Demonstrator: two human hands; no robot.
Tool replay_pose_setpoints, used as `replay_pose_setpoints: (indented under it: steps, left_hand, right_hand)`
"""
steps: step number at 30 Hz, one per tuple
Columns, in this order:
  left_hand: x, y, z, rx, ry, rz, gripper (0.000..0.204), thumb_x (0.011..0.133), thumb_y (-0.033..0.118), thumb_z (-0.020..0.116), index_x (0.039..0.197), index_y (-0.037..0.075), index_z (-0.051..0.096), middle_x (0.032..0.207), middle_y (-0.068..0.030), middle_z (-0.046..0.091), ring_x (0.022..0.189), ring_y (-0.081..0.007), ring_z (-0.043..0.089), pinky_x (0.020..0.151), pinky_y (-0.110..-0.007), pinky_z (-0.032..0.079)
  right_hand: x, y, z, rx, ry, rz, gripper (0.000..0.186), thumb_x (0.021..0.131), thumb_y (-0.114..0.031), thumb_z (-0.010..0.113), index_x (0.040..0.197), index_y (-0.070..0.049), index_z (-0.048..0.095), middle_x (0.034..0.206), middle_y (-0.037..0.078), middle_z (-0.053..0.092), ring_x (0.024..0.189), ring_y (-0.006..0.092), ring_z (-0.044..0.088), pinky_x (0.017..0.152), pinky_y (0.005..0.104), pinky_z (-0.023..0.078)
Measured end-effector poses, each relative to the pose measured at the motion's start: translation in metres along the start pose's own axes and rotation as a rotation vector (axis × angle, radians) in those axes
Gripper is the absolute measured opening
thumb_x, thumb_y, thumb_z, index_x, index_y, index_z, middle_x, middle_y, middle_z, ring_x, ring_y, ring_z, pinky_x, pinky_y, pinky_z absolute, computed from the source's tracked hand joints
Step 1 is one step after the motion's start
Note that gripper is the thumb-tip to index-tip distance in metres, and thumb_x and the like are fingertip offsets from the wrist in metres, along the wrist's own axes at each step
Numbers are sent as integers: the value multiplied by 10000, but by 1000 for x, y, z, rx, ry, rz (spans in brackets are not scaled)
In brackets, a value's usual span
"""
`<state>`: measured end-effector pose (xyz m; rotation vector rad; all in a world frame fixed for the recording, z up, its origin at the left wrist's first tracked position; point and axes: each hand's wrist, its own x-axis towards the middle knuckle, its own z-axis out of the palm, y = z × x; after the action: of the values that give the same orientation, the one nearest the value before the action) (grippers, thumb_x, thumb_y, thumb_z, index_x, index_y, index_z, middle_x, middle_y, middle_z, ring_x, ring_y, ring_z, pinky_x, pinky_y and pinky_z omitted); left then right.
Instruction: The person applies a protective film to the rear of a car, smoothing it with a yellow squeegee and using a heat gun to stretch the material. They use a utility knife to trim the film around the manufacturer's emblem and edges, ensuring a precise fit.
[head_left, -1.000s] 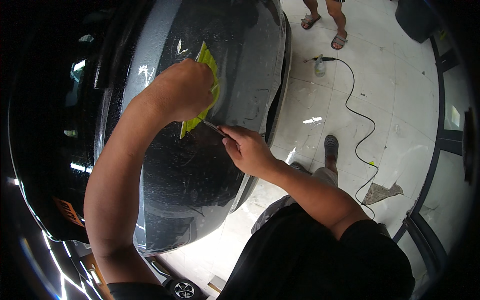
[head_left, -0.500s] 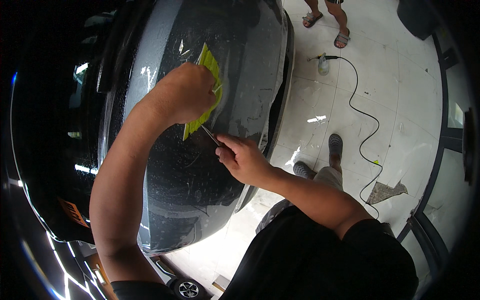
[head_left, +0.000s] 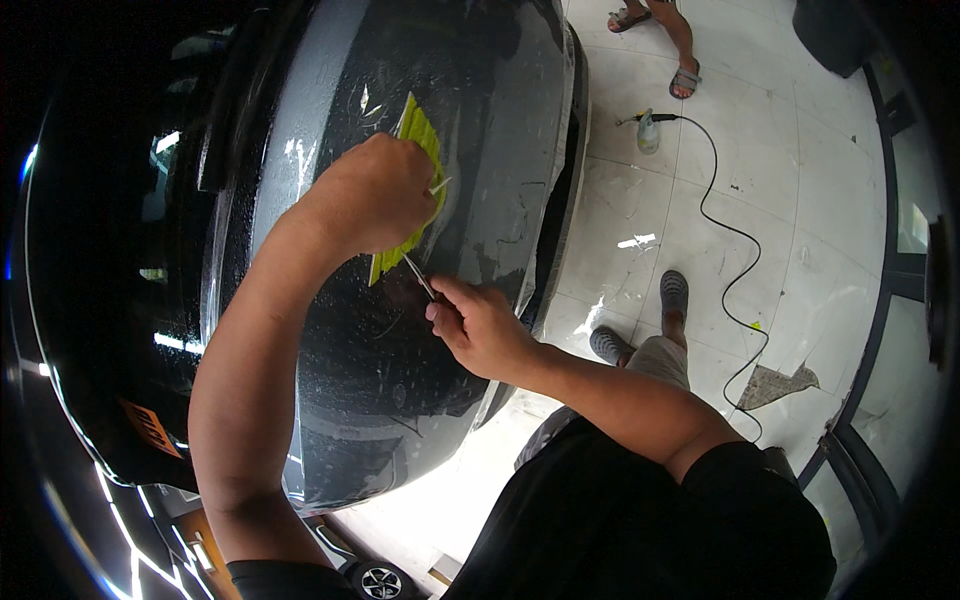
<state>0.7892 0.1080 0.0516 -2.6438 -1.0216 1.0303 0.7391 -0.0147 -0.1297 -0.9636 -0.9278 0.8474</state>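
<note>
My left hand [head_left: 380, 185] is closed on a ridged yellow squeegee [head_left: 420, 140], which lies against the wet, dark grey car panel [head_left: 400, 405]. Clear film with ragged edges covers part of that panel. My right hand [head_left: 480, 325] grips a thin metal tool [head_left: 416, 271], whose tip is at the squeegee's lower part, just below my left fist. I cannot make out exactly what the tip touches.
At the top right another person's sandalled feet [head_left: 683, 80] stand near a spray bottle [head_left: 648, 135], a black cable [head_left: 744, 232] on the tiled floor and a dark bin [head_left: 830, 30]. Glass framed panels [head_left: 855, 400] line the right.
My right hand has moved a little down and left with the metal tool. The left hand and squeegee sit slightly lower in view. The other person's feet have shifted slightly.
</note>
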Motion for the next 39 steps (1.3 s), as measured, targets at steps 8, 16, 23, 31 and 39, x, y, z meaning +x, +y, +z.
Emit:
replay_pose_setpoints:
  steps: [8, 16, 23, 31, 39]
  left_hand:
    - [3, -4, 1, 36, -8, 53, 218, 893, 121, 525, 864, -25, 683, 722, -140, 666, 639, -225, 667, 622, -387, 547]
    - [2, 0, 3, -3, 17, 20, 199, 881, 104, 541, 869, -19, 696, 716, -147, 670, 632, -226, 671, 612, -382, 549]
    - [3, -4, 4, 42, 17, 53, 210, 887, 118, 541, 814, -30, 671, 671, -140, 644, 595, -226, 651, 566, -385, 523]
    - [1, -3, -2, -14, -1, 39, 194, 885, 108, 538, 834, -19, 675, 696, -141, 652, 604, -215, 650, 578, -386, 525]
    - [2, -4, -2, -19, 1, 16, 173, 887, 95, 550, 892, -2, 694, 745, -137, 671, 631, -212, 659, 600, -368, 545]
  right_hand:
    - [1, 0, -1, -25, 11, -39, 244, 909, -39, 546, 1135, 51, 527, 825, 224, 640, 722, 363, 662, 622, 402, 519]
    - [2, -1, -2, -57, 28, -42, 225, 914, -29, 564, 1127, 29, 522, 763, 193, 630, 641, 305, 665, 558, 354, 491]
    - [4, 2, -7, -161, -3, -22, 256, 925, -70, 563, 1147, 57, 544, 798, 231, 641, 654, 330, 665, 576, 375, 504]
    - [10, 7, -22, -257, 22, -99, 245, 909, -40, 565, 1124, 74, 586, 884, 247, 667, 716, 350, 681, 643, 370, 541]
    - [11, 15, -28, -304, 59, -133, 243, 895, -13, 560, 1125, 57, 598, 920, 227, 659, 772, 340, 677, 672, 373, 546]
